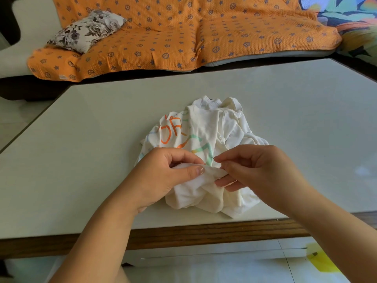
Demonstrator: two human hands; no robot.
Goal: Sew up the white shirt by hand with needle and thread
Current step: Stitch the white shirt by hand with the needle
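The shirt (206, 127) is soft matt cloth, tbh; the orange and green print (171, 131) just past the fingers of the left hand (163, 176) looks flatter and smoother. The needle (213, 158) pinched in the fingertips of the right hand (259, 170) is a thin dark sliver, too small to judge its finish. Table top (91, 144) around the fingers is smooth and faintly shiny, with a brown grained wood edge (183, 235). Sofa cover (183, 37) far beyond them is crinkly quilted cloth.

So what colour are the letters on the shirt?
Orange; the letters on the shirt show best in the head view.
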